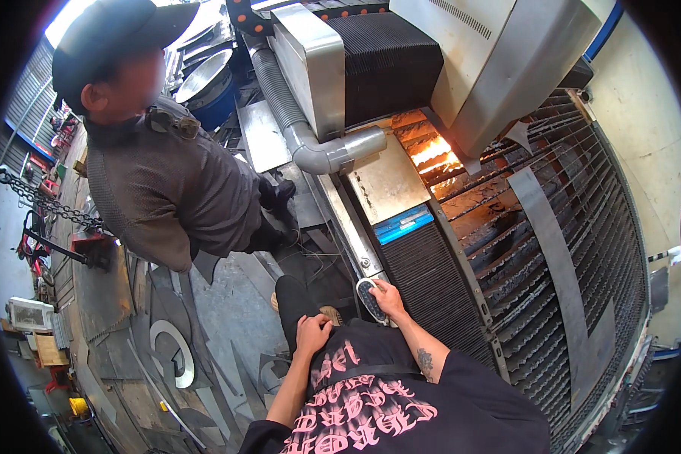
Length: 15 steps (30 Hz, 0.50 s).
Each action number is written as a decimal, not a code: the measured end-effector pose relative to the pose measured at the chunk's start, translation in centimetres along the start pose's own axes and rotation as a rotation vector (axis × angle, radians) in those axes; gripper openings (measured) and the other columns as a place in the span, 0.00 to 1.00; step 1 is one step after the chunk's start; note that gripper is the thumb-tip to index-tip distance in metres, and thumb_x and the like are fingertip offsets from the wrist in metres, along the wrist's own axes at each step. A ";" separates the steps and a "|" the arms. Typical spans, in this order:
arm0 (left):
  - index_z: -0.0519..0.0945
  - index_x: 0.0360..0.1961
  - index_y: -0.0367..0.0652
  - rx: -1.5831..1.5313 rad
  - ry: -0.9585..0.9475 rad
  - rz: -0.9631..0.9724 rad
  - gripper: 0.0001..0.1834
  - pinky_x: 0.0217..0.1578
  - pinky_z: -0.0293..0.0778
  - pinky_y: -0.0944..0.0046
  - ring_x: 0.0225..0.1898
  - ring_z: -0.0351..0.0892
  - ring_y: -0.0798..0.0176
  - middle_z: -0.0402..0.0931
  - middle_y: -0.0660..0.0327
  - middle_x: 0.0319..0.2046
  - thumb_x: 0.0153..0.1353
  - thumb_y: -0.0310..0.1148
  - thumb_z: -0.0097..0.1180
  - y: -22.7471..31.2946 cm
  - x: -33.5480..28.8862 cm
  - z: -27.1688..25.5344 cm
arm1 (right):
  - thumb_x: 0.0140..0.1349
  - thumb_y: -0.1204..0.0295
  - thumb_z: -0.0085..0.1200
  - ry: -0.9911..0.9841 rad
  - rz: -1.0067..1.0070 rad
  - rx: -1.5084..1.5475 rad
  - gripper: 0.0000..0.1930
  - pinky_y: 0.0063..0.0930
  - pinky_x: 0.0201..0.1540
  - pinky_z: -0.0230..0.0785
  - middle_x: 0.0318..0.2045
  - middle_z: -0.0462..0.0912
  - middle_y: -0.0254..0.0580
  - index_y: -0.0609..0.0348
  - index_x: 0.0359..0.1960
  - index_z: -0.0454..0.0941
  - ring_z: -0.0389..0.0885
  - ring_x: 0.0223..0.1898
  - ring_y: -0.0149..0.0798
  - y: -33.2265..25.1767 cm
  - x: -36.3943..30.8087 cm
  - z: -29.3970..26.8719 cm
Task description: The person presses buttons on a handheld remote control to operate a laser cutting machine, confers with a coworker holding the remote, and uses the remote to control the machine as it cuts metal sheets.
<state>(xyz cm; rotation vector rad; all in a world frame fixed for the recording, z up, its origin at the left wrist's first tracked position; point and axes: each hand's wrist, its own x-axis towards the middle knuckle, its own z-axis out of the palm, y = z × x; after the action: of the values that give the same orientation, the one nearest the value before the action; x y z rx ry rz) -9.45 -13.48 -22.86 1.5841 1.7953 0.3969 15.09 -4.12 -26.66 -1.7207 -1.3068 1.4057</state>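
Note:
My right hand (388, 300) is closed round a handheld remote control (370, 298), oval with a pale rim and a dark keypad face. It is held beside the metal rail (359, 242) of a cutting machine. My left hand (312, 333) rests on my dark-trousered lap, holding nothing, its fingers lying loosely against the cloth. Ahead, under the machine's pale cutting head housing (499, 68), bright orange light and sparks (435, 154) glow over the slatted bed (507, 257). A long sheet-metal strip (548, 242) lies across the slats.
Another person (166, 181) in a cap and dark shirt stands at the left. A grey hose (280, 91) curves down to the rail. Black bellows (431, 280) run along the bed. Metal offcuts (172, 352) cover the floor at left; a chain (49, 198) hangs beyond.

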 end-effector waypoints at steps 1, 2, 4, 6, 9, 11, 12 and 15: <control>0.85 0.36 0.43 0.001 0.002 0.005 0.13 0.61 0.62 0.47 0.39 0.84 0.53 0.86 0.56 0.33 0.60 0.40 0.57 0.0 0.0 0.0 | 0.57 0.66 0.57 0.009 -0.018 -0.026 0.20 0.28 0.46 0.73 0.40 0.87 0.45 0.58 0.51 0.81 0.85 0.40 0.36 0.0 0.0 0.0; 0.85 0.36 0.43 0.000 0.003 0.005 0.13 0.61 0.62 0.47 0.39 0.84 0.53 0.86 0.56 0.33 0.60 0.40 0.57 0.0 0.0 0.0 | 0.57 0.66 0.57 0.009 -0.019 -0.026 0.20 0.28 0.46 0.73 0.40 0.87 0.45 0.58 0.51 0.81 0.85 0.40 0.36 0.0 0.0 0.0; 0.85 0.36 0.43 -0.001 -0.002 0.003 0.13 0.61 0.62 0.47 0.39 0.84 0.53 0.86 0.56 0.33 0.60 0.40 0.57 0.1 0.0 0.0 | 0.57 0.66 0.57 0.014 0.005 -0.038 0.20 0.28 0.46 0.73 0.40 0.87 0.46 0.58 0.51 0.81 0.85 0.41 0.37 -0.1 0.0 0.0; 0.85 0.36 0.43 -0.001 0.006 0.007 0.13 0.61 0.62 0.47 0.39 0.84 0.53 0.86 0.56 0.32 0.60 0.40 0.57 0.0 0.0 0.1 | 0.57 0.66 0.57 0.011 -0.008 -0.049 0.20 0.29 0.46 0.73 0.41 0.87 0.46 0.58 0.52 0.81 0.85 0.41 0.37 -0.2 -0.1 -0.1; 0.85 0.36 0.43 -0.007 0.010 0.009 0.12 0.61 0.62 0.47 0.39 0.84 0.53 0.86 0.56 0.32 0.60 0.40 0.57 0.1 0.0 -0.1 | 0.57 0.65 0.57 0.011 -0.021 -0.070 0.21 0.29 0.47 0.74 0.41 0.87 0.47 0.58 0.52 0.81 0.85 0.41 0.38 -0.1 0.0 -0.1; 0.85 0.36 0.43 -0.013 0.000 0.005 0.12 0.61 0.63 0.47 0.39 0.85 0.53 0.86 0.56 0.32 0.60 0.40 0.57 0.1 0.1 0.0 | 0.57 0.65 0.57 0.015 -0.017 -0.081 0.21 0.29 0.47 0.74 0.41 0.87 0.47 0.58 0.52 0.81 0.85 0.42 0.38 0.0 0.1 -0.1; 0.85 0.36 0.43 -0.013 0.000 0.007 0.12 0.61 0.63 0.47 0.39 0.85 0.53 0.86 0.56 0.32 0.60 0.40 0.57 0.1 0.1 0.0 | 0.57 0.65 0.57 0.019 -0.024 -0.095 0.21 0.29 0.47 0.74 0.41 0.87 0.47 0.58 0.52 0.81 0.86 0.41 0.38 0.1 0.0 -0.2; 0.85 0.36 0.43 -0.012 0.004 0.005 0.12 0.61 0.63 0.47 0.39 0.84 0.53 0.86 0.56 0.32 0.60 0.40 0.57 0.1 0.1 -0.1 | 0.57 0.65 0.57 0.014 -0.025 -0.083 0.21 0.29 0.46 0.74 0.41 0.87 0.48 0.58 0.52 0.81 0.86 0.40 0.39 -0.1 0.1 -0.1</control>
<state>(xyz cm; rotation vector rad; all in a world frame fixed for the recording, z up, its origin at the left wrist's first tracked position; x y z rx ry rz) -9.46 -13.39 -22.79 1.5809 1.7885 0.4126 15.13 -3.97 -26.64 -1.7589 -1.3926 1.3396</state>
